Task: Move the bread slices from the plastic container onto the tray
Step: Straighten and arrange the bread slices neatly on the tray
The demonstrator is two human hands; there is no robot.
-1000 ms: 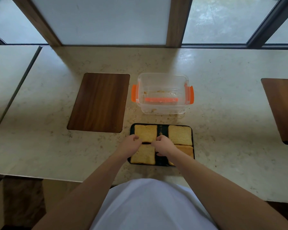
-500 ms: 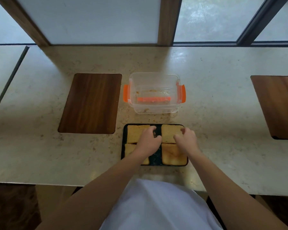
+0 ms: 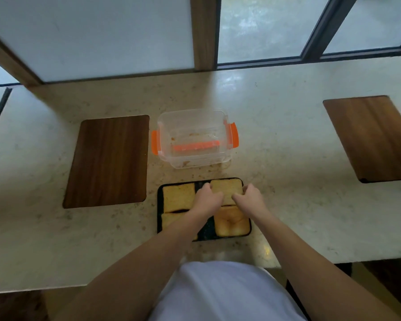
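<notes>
A black tray lies on the counter in front of me with several toasted bread slices on it. The far-right slice sits between my two hands. My left hand grips its left edge and my right hand grips its right edge. The far-left slice and the near-right slice lie flat; my left forearm hides most of the near-left slice. Behind the tray stands the clear plastic container with orange clips, holding only crumbs.
A dark wooden board lies left of the container, and another wooden board lies at the far right. Windows and a wooden post rise behind the counter. The counter's front edge runs just below the tray.
Both hands have shifted right and forward, from the tray's middle to the far-right slice, and now close on its two sides. The camera view has tilted slightly.
</notes>
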